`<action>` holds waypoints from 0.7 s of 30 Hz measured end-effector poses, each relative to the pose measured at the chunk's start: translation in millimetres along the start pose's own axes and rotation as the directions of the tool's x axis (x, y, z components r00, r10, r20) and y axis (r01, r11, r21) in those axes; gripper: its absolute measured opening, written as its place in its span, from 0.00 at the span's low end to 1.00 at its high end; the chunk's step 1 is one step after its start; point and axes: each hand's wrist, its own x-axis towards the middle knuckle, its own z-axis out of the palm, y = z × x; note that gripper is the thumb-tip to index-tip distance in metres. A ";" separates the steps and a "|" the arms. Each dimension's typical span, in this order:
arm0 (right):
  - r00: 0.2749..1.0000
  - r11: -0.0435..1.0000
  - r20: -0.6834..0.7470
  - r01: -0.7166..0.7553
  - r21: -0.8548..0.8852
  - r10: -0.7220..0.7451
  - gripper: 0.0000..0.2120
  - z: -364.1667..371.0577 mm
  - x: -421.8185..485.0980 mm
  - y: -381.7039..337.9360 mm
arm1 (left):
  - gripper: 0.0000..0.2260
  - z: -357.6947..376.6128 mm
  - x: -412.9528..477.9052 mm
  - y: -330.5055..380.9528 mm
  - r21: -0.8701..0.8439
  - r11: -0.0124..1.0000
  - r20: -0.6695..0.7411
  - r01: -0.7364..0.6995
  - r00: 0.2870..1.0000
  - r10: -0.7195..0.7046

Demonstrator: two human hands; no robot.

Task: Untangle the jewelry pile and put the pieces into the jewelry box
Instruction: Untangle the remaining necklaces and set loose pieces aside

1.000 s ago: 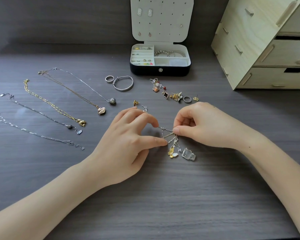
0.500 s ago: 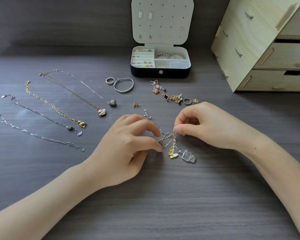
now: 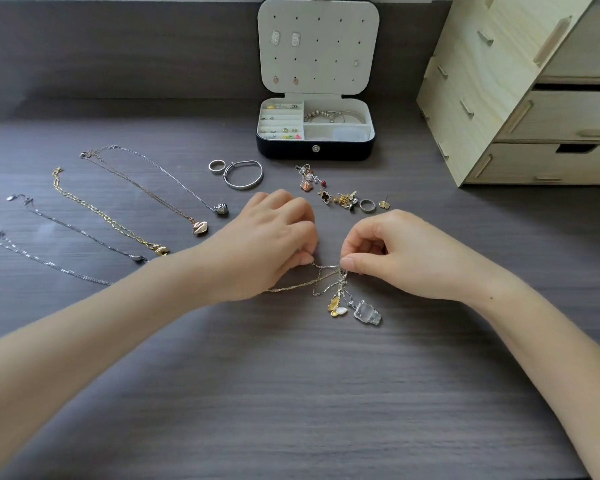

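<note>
Pinching the tangle [image 3: 338, 289] from either side with my left hand [image 3: 267, 237] and right hand [image 3: 406, 258], I see its pendants [image 3: 366, 311] lying on the surface [image 3: 291, 393].

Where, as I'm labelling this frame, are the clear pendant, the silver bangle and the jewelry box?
clear pendant [image 3: 368, 312]: head view, its middle.
silver bangle [image 3: 245, 186]: head view, near band.
jewelry box [image 3: 347, 150]: head view, dark front wall.
</note>
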 end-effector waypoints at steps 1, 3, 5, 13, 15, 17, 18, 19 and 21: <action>1.000 1.000 -0.003 0.004 -0.006 -0.004 0.04 0.3 -0.2 0.8 | 0.11 -1.2 -1.4 0.2 -0.004 1.000 -0.014 0.000 1.000 0.000; 1.000 1.000 -0.008 0.010 -0.015 -0.010 0.04 1.0 -0.5 2.4 | 0.10 -6.9 -5.6 2.3 -0.059 0.998 -0.058 0.029 0.998 -0.032; 1.000 1.000 -0.011 0.014 -0.025 -0.015 0.04 1.9 -0.6 3.2 | 0.08 -15.5 -12.0 6.4 -0.114 0.992 -0.091 0.046 0.994 -0.056; 1.000 0.995 -0.014 0.022 -0.098 -0.024 0.02 4.5 -1.0 2.9 | 0.07 -30.6 -45.3 30.7 -0.046 0.999 -0.027 -0.008 1.000 0.007; 0.999 0.993 -0.022 0.028 -0.111 -0.030 0.03 5.2 -1.6 2.2 | 0.09 -32.1 -52.3 34.5 -0.033 0.999 -0.003 0.008 1.000 -0.008; 0.998 0.992 -0.044 0.030 -0.126 -0.036 0.03 7.3 -2.4 1.5 | 0.06 -33.2 -58.1 39.7 -0.016 1.000 0.005 -0.004 1.000 0.004; 0.997 0.991 -0.059 0.036 -0.130 -0.044 0.03 9.0 -2.8 0.7 | 0.05 -33.0 -61.3 42.1 -0.006 1.000 -0.002 -0.021 1.000 0.021; 0.996 0.990 -0.072 0.049 -0.129 -0.059 0.03 11.4 -2.8 -0.6 | 0.03 -32.9 -64.7 43.8 0.014 0.999 -0.007 -0.039 0.999 0.039; 0.993 0.991 -0.083 0.078 -0.110 -0.087 0.04 16.7 -3.0 -3.9 | 0.05 -32.9 -68.8 46.8 0.072 0.996 -0.014 -0.061 0.998 0.063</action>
